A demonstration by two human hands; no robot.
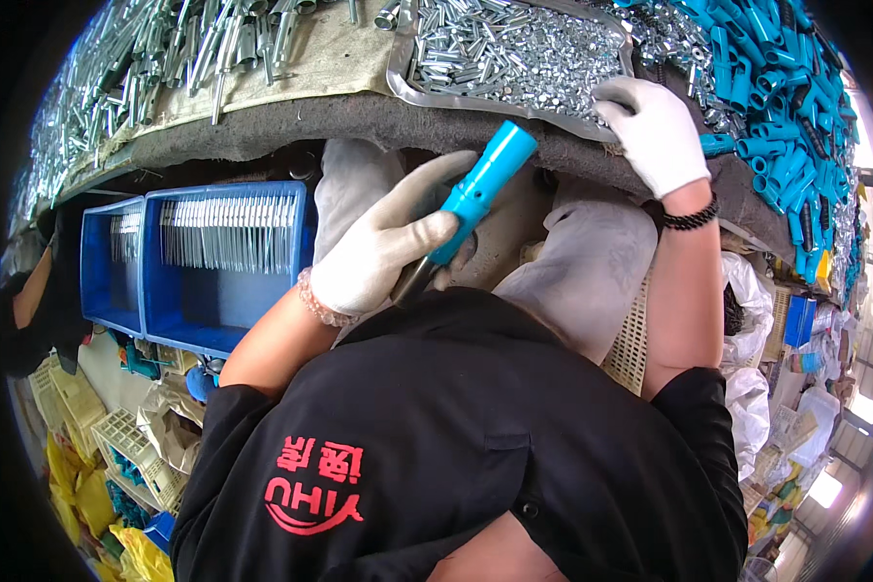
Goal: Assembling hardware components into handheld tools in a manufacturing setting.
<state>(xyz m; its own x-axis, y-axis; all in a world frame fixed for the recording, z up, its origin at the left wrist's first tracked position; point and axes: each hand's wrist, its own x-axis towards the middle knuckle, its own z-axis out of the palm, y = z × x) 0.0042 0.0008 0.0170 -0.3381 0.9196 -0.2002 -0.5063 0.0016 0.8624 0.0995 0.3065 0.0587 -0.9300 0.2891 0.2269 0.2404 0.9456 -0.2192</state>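
The left hand (373, 257) grips a blue tube (480, 189); the right hand (655, 131) rests, fingers curled, on small metal parts (514, 53) on the counter (359, 121)

Felt-covered workbench (359, 121), blue crates (218, 310) beneath, daylight right.

Blue plastic tube (483, 184) (dark metal end low), tilted, gripped in gloved fingers (398, 238).

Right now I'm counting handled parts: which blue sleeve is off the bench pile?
The blue sleeve gripped in the left hand, fitted on a dark rod; the other blue sleeves lie heaped on the bench beyond the right hand.
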